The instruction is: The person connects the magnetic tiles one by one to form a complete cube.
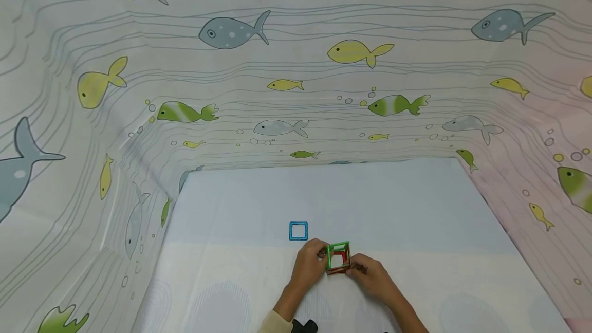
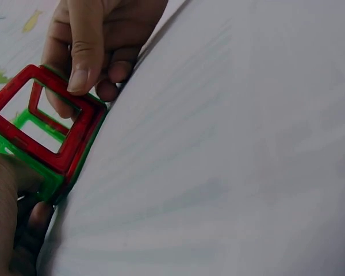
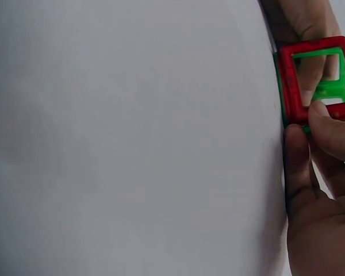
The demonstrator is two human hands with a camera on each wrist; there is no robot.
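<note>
Square magnetic tiles, red and green with open middles, stand together as a small cube [image 1: 329, 260] on the table in front of me. From its left side my left hand [image 1: 311, 265] grips it; in the right wrist view that hand's fingers show through the red frame. My right hand [image 1: 373, 277] pinches the near right edge, its thumb [image 2: 82, 72] lying on a red tile [image 2: 27, 144]. In the right wrist view the right fingertips sit low at the cube's corner. A blue square tile [image 1: 291, 230] lies flat just beyond my left hand.
The pale tabletop [image 1: 393, 209] spreads around the hands. Fish-printed sheeting [image 1: 296, 71] rises behind and along both sides. A black object [image 1: 305, 326] shows by the left sleeve [image 1: 276, 322] at the bottom edge.
</note>
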